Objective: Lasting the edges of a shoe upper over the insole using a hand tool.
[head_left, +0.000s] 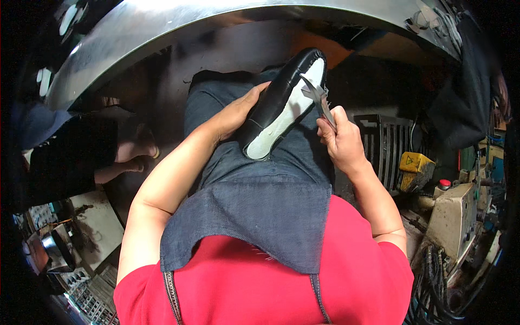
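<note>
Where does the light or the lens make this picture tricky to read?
Head view: glare washes along the metal surface, whose edge bows with the fisheye; head view: the white sole shows brightly against the black shoe; head view: deep shadow hides detail at left, and the corners go black.

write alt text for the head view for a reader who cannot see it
A glossy black shoe with a flat white underside facing up sits over a lap in dark blue denim, the bare left hand against its side. The right hand holds a grey metal pincer-like tool over the underside. The person wears a red short-sleeved shirt.
</note>
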`<action>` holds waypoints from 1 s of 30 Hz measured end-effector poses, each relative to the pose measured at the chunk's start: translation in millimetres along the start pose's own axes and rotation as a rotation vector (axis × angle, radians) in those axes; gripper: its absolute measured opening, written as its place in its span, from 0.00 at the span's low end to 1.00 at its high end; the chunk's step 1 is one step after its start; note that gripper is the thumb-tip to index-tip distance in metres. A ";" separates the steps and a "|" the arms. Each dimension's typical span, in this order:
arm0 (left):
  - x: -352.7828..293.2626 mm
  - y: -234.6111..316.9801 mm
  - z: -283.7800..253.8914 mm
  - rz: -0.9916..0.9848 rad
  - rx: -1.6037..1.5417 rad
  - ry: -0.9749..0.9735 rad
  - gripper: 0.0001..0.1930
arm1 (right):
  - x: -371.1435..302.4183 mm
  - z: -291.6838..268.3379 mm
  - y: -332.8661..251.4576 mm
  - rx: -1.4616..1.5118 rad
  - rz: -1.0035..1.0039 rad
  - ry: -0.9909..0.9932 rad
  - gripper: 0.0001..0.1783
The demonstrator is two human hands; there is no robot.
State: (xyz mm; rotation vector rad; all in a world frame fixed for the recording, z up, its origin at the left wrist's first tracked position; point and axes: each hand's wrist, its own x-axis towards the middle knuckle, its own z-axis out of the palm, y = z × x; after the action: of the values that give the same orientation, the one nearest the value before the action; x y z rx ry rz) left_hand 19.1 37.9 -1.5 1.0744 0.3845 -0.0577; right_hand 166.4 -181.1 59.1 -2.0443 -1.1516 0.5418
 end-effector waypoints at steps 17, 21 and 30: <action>-19.5 -9.3 3.0 0.086 0.505 0.072 0.44 | -18.7 11.1 8.7 -0.109 -0.075 -0.110 0.12; -13.3 -18.1 11.2 0.173 0.581 0.186 0.54 | -47.6 0.4 21.3 0.149 0.062 -0.001 0.10; 9.8 83.9 90.9 0.207 0.001 -0.110 0.51 | -88.7 0.8 33.7 0.517 0.189 0.112 0.14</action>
State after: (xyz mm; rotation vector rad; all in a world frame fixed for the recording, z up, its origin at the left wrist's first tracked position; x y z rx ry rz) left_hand 72.9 1.0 104.1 1.1019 0.1732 0.0671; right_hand 139.1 -268.4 34.3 -1.7105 -0.6661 0.7226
